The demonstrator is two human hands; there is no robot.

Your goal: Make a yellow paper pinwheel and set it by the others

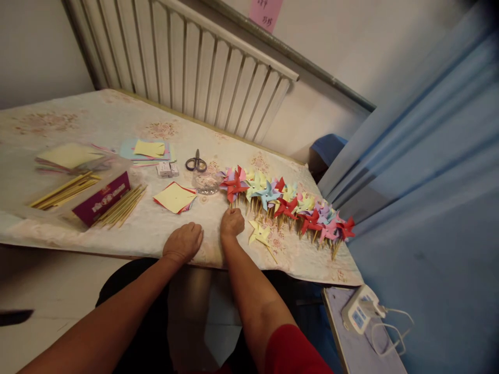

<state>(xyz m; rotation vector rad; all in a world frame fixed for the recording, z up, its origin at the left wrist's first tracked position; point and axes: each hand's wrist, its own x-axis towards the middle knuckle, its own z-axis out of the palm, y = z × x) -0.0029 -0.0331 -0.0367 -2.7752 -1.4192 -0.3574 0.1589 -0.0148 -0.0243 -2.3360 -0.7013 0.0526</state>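
My right hand [233, 222] is closed in a fist at the left end of a row of pinwheels. It grips the thin stick of a red paper pinwheel [235, 185], whose blades stand just above the fist. My left hand [184, 241] rests on the table near its front edge, fingers curled in, and nothing shows in it. Beside my right hand a yellow pinwheel [259, 234] lies on its stick. Above my left hand is a stack of square paper sheets [175, 198], yellow on top. A clear bag with small shiny pins [208, 188] lies near the red pinwheel.
Many coloured pinwheels [286, 208] run to the right. Scissors [196, 162], small boxes [167, 169] and more paper [150, 149] are farther back. Loose sticks [121, 208] and an open packet [102, 200] lie left. A power strip [360, 310] sits on a lower surface at right.
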